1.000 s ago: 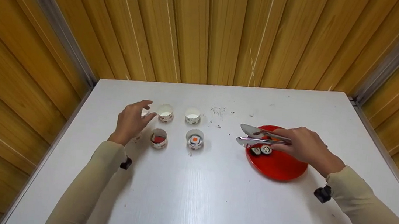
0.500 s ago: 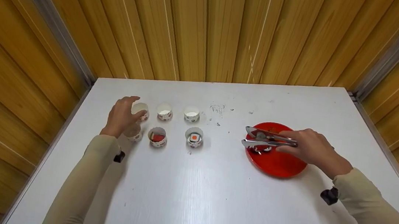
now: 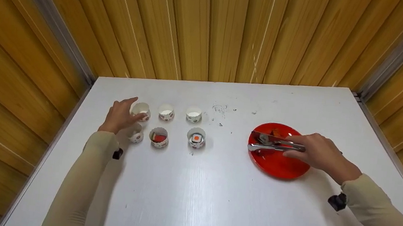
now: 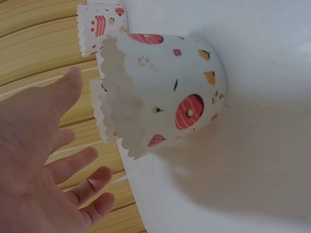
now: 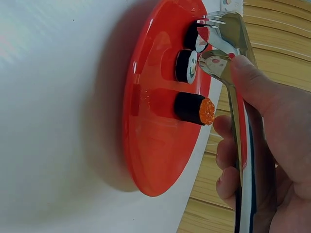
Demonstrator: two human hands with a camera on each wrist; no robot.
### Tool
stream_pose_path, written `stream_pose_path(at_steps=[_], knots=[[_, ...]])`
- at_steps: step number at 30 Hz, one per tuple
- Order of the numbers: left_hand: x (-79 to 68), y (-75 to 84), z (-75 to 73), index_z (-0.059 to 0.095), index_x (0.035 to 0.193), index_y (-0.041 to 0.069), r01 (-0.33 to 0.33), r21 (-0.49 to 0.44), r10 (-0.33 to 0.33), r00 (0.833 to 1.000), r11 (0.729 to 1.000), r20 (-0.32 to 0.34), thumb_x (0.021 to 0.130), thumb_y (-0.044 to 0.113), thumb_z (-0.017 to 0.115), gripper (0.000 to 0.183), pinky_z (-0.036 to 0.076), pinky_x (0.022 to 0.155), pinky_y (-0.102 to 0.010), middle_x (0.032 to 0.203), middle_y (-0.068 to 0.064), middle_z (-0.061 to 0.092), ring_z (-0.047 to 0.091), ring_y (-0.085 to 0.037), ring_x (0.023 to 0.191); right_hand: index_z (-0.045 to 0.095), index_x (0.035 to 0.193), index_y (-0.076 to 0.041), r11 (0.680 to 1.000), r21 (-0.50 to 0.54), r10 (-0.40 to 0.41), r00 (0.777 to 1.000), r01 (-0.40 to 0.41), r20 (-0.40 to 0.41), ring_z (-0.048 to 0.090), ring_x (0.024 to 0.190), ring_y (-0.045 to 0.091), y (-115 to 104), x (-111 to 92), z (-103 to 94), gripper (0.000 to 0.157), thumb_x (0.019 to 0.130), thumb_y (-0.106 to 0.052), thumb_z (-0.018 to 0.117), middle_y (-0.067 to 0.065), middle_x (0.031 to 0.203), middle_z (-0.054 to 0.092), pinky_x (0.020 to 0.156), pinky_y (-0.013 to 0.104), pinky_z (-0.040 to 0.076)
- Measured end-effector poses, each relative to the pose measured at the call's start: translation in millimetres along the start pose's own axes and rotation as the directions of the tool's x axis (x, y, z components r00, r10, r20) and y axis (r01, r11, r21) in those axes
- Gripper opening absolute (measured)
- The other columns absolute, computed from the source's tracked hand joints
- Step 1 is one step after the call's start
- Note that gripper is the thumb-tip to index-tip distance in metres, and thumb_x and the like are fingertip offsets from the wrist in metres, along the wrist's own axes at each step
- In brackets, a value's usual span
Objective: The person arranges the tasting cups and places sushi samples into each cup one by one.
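Metal serving tongs (image 5: 238,116), one tip forked and the other spoon-shaped, are gripped in my right hand (image 3: 319,151). Their tips lie over the left part of a red plate (image 3: 287,169), close to two round sushi rolls, a middle one (image 5: 186,66) and a far one (image 5: 192,35). Between them and my fingers sits a third roll (image 5: 192,108), topped with orange roe. On the left side, my left hand (image 3: 120,115) hovers with spread fingers beside a patterned paper baking cup (image 3: 141,111), holding nothing. Another baking cup (image 3: 136,135) stands below that hand, partly covered by it.
Two more baking cups, a left one (image 3: 166,113) and a right one (image 3: 193,116), stand in the back row. In front, one cup (image 3: 159,144) contains a red-topped piece, another (image 3: 195,146) a square piece with an orange centre. Wood-panelled walls (image 3: 225,33) surround the white table (image 3: 192,202).
My left hand has moved left, uncovering the cups beside it. The right hand has shifted slightly right, bringing the tongs' tips from the plate's left edge further over the rolls.
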State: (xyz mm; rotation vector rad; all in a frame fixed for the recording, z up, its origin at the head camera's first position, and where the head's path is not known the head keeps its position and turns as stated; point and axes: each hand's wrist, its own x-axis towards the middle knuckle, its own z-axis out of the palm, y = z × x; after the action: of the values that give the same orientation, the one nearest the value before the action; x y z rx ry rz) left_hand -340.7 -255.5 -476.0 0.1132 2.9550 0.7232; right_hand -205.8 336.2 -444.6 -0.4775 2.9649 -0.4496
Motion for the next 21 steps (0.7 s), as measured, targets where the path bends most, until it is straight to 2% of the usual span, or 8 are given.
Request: stream_pose_path(at_steps=[4, 8, 21], knots=[[3.0, -3.4, 0.5, 0.036, 0.158, 0.004, 0.017, 0.03, -0.018, 0.999, 0.999, 0.032, 0.097, 0.044, 0.07, 0.08, 0.032, 0.114, -0.062, 0.156, -0.024, 0.043, 0.042, -0.046, 0.133, 0.074, 0.128, -0.016, 1.0, -0.018, -0.022, 1.0, 0.022, -0.016, 0.06, 0.082, 0.021, -0.3, -1.4, 0.4, 0.046, 0.086, -0.034, 0.084, -0.004, 0.094, 0.073, 0.062, 0.031, 0.049], [4.5, -4.2, 0.9, 0.036, 0.158, 0.003, 0.042, 0.002, -0.042, 0.997, 0.999, 0.063, 0.099, 0.045, 0.068, 0.08, 0.03, 0.115, -0.063, 0.155, -0.025, 0.043, 0.039, -0.046, 0.137, 0.073, 0.13, -0.017, 1.0, -0.002, 0.006, 1.0, -0.006, -0.001, 0.06, 0.085, 0.023, -0.8, -2.0, -0.8, 0.049, 0.086, -0.033, 0.085, 0.0, 0.099, 0.075, 0.061, 0.03, 0.051], [6.1, -9.2, 2.9, 0.041, 0.155, 0.002, 0.064, -0.025, -0.061, 0.995, 0.998, 0.08, 0.102, 0.04, 0.064, 0.069, 0.032, 0.114, -0.063, 0.151, -0.026, 0.047, 0.04, -0.046, 0.139, 0.074, 0.128, -0.016, 1.0, -0.023, 0.021, 1.0, -0.021, -0.001, 0.058, 0.079, 0.022, -2.8, -0.5, 0.1, 0.048, 0.084, -0.033, 0.086, 0.0, 0.093, 0.074, 0.056, 0.028, 0.049]])
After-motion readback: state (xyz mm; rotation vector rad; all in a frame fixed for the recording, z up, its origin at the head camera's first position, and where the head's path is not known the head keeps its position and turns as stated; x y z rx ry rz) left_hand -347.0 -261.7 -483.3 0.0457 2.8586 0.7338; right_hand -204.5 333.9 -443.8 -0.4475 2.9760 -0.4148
